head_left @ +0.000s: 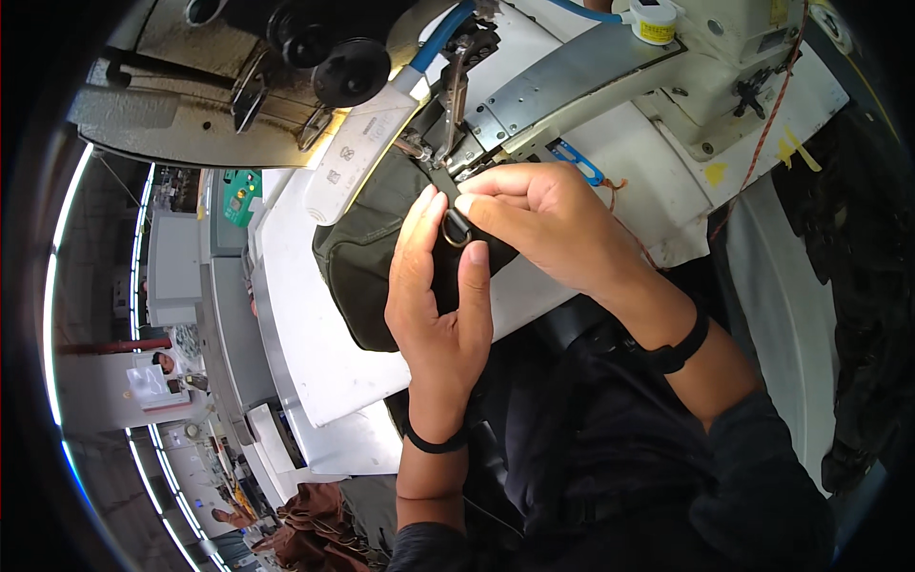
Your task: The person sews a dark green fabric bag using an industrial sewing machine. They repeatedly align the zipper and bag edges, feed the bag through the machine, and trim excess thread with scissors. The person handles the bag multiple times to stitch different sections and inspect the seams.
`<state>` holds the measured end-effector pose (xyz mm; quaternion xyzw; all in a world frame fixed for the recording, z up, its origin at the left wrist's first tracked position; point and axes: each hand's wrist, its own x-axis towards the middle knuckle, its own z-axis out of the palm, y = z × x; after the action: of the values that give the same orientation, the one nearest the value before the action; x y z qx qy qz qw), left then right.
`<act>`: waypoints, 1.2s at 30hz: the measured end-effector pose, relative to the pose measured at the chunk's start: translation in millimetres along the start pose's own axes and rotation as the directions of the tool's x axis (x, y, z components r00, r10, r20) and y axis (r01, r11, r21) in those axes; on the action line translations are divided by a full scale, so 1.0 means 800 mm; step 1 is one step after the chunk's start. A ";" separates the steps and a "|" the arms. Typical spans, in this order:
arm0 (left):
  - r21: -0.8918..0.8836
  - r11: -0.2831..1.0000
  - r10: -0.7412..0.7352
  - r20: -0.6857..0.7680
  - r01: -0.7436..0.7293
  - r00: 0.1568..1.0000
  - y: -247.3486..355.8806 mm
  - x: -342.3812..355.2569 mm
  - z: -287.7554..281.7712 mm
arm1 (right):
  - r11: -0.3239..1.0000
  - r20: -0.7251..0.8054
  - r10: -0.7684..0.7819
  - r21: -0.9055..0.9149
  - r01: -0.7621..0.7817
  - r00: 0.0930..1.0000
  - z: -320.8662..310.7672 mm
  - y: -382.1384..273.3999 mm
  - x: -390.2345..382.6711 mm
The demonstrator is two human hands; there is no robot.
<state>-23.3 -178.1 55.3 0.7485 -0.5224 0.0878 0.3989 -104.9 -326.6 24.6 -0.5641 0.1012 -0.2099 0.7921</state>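
A dark olive fabric bag piece (360, 276) lies under the presser foot of a sewing machine (448, 153). A short strap carrying a metal D-ring (456, 234) runs toward the needle. My left hand (434, 296) rests on the piece left of the ring, fingers stretched out and thumb apart, its tip just below the ring. My right hand (534, 219) is closed at the right of the ring, thumb and index finger pinching the strap and fabric close to the presser foot.
A white worktable (315, 381) carries the machine; a blue tool (577, 162) and small white jar (653, 21) are on the right. Dark fabric hangs at far right (858, 315); brown cloth (315, 524) lies lower left. Co-workers (164, 362) appear in the left background.
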 end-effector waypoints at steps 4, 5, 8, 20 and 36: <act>0.034 0.999 0.019 0.019 -0.020 1.000 0.003 0.002 -0.004 | 0.992 -0.050 -0.097 0.073 0.101 0.994 0.009 0.009 0.004; 0.066 0.997 0.037 0.029 -0.039 0.999 0.002 0.002 -0.004 | 0.991 -0.063 -0.096 0.087 0.101 0.993 0.011 0.010 0.002; 0.056 0.997 0.045 -0.003 -0.045 0.999 -0.001 0.002 0.003 | 0.989 -0.109 -0.102 0.100 0.113 0.989 0.014 0.011 -0.002; -0.155 0.988 -0.041 -0.135 0.020 0.990 -0.013 -0.003 0.014 | 0.987 -0.163 -0.114 0.094 0.130 0.980 0.026 0.011 0.000; -0.356 0.934 -0.112 -0.195 0.036 0.974 -0.044 0.017 0.033 | 0.977 -0.221 -0.204 0.016 0.213 0.954 0.031 0.006 0.014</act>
<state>5.2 -200.7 27.4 0.6712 -0.4552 0.0576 0.5823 -84.2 -309.4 29.2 -0.5297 0.1231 -0.3548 0.7606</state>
